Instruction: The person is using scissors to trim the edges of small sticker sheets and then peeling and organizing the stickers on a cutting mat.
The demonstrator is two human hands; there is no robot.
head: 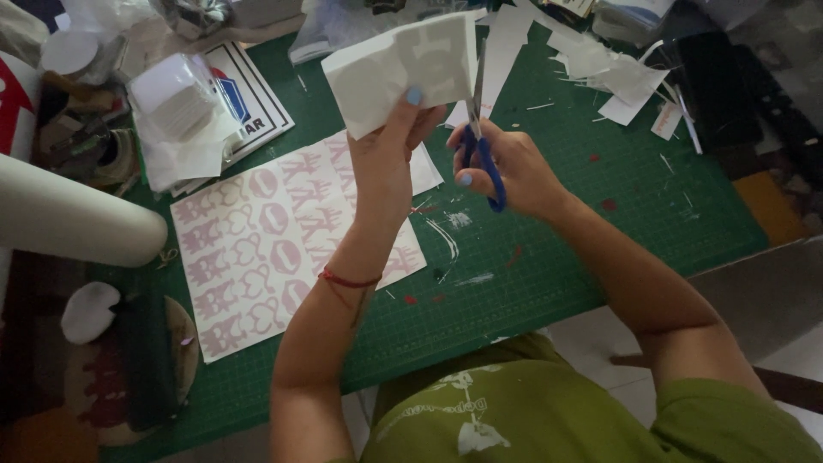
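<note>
My left hand (386, 150) holds up a white sheet of paper (399, 69) above the green cutting mat (600, 197), pinching its lower edge. My right hand (506, 167) grips blue-handled scissors (480, 129) whose blades point up along the sheet's right edge. A red string bracelet circles my left wrist. Under my left forearm lies a white sheet printed with pale pink sticker shapes (266, 244).
White paper offcuts (617, 73) are scattered at the mat's far right. A stack of small white sheets (176, 99) and a printed sign (244, 94) lie far left. A large white roll (73, 223) sits at the left edge, and a dark tray (716, 86) at the right.
</note>
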